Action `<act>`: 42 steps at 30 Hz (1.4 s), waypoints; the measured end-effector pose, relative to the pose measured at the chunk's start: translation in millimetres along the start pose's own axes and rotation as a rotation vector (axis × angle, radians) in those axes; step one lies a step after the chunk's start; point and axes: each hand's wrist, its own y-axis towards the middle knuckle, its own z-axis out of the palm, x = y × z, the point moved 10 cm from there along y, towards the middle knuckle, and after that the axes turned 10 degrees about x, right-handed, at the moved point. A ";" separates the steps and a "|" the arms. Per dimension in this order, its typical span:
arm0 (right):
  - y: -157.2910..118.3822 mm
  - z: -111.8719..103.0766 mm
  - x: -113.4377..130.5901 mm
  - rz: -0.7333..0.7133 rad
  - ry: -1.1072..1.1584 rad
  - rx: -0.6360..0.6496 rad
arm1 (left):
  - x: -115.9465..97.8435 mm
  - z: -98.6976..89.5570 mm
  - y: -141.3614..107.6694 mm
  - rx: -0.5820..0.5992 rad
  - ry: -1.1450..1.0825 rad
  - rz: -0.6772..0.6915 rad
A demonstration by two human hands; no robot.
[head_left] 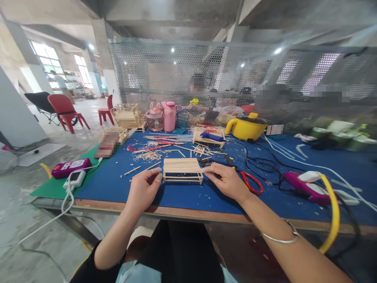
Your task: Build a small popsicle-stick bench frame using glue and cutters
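Observation:
A small bench built of thin wooden sticks (182,166) stands on the blue table mat in front of me, with a slatted top and a lower frame of sticks. My left hand (145,188) is at its left end, thumb and index finger closed against the edge. At the right end my right hand (226,180) pinches the upper corner between thumb and fingers. Right of that hand lie red-handled scissors or pliers (252,183), partly hidden by it. Behind the bench are loose sticks (176,151) and a pile of cut bits (147,156).
A blue glue gun (212,136) rests on another stick model. Behind stand a yellow electric pot (249,127), a pink bottle (169,117) and a larger stick model (126,116). Purple power strips (70,168) and cables flank the work area. A perforated screen (165,74) borders the back; people are beyond.

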 end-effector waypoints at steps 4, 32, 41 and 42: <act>1.2 5.3 -1.5 0.006 -0.002 0.030 | -9.1 5.3 -0.8 0.036 0.075 0.070; 3.2 14.1 -25.6 0.227 0.229 -0.016 | 17.1 6.8 13.5 0.022 -0.005 -0.218; 7.1 14.7 -29.8 0.255 0.231 -0.005 | -15.3 3.4 2.4 -0.011 0.206 -0.092; 7.3 14.8 -30.0 0.255 0.225 0.000 | -15.7 4.5 0.7 0.001 0.207 -0.077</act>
